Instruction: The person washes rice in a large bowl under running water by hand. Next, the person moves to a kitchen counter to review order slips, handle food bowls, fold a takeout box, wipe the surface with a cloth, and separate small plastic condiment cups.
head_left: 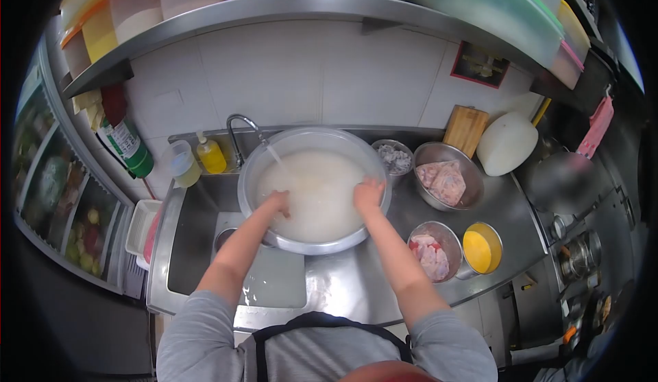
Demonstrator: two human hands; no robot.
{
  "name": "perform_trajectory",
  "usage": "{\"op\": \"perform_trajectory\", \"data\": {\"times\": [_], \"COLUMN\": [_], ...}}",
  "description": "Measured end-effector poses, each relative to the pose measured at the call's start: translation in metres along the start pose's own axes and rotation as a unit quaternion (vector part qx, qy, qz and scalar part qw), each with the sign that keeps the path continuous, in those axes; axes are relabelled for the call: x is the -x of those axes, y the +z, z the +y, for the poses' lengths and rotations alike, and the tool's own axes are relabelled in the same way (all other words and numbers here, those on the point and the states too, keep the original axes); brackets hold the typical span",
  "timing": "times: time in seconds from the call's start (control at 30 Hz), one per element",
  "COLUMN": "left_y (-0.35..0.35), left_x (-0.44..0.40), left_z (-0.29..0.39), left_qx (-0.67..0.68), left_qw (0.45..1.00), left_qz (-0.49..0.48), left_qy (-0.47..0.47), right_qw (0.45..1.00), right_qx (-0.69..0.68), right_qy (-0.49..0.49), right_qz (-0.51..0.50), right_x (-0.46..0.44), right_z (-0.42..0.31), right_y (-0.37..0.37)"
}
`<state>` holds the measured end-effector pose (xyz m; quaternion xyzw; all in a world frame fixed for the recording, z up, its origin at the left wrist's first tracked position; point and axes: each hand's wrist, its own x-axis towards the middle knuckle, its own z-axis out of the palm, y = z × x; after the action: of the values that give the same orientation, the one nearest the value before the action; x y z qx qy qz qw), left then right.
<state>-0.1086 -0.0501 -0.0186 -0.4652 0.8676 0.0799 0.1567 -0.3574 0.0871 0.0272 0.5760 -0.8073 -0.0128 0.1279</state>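
A large metal basin full of cloudy, whitish water sits partly over the sink. My left hand is at the left part of the water, its thumb apart from the fingers and its fingertips dipping in. On the right side, my right hand reaches just inside the basin wall, fingers apart at the water's surface. I see no object in either hand. Whatever lies under the water is hidden by the cloudiness. From the curved faucet a stream of water runs into the basin.
Right of the basin are a bowl of grey pieces, a bowl of raw meat, a smaller meat container and a yellow-filled container. A cutting board leans on the wall. A soap bottle stands left. Overhead runs a shelf.
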Motion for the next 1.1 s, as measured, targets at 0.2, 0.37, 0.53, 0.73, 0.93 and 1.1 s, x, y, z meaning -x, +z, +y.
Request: {"op": "perform_trajectory", "data": {"times": [0.2,0.37,0.53,0.73,0.93,1.1], "left_y": [0.01,0.036,0.025,-0.001,0.01,0.017], "left_x": [-0.006,-0.043,-0.045,-0.018,-0.034,-0.052], "left_z": [0.034,0.033,0.021,0.015,0.025,0.012], "left_qx": [0.21,0.585,0.53,0.303,0.195,0.541], "left_qw": [0.977,0.808,0.845,0.928,0.975,0.836], "left_qz": [0.02,-0.045,0.065,0.155,0.07,-0.047], "left_qy": [0.019,-0.053,-0.022,-0.152,-0.083,-0.073], "right_qw": [0.924,0.943,0.942,0.934,0.934,0.884], "right_qx": [-0.193,-0.283,-0.302,-0.328,-0.292,-0.36], "right_qy": [-0.123,-0.102,-0.066,0.082,0.029,-0.087], "right_qz": [-0.305,-0.145,-0.129,-0.116,-0.206,-0.286], "right_x": [-0.021,-0.041,-0.059,-0.033,-0.081,-0.05], "right_z": [-0.091,-0.123,-0.109,-0.1,-0.125,-0.114], "right_y": [0.013,0.05,0.059,-0.002,0.17,0.018]}}
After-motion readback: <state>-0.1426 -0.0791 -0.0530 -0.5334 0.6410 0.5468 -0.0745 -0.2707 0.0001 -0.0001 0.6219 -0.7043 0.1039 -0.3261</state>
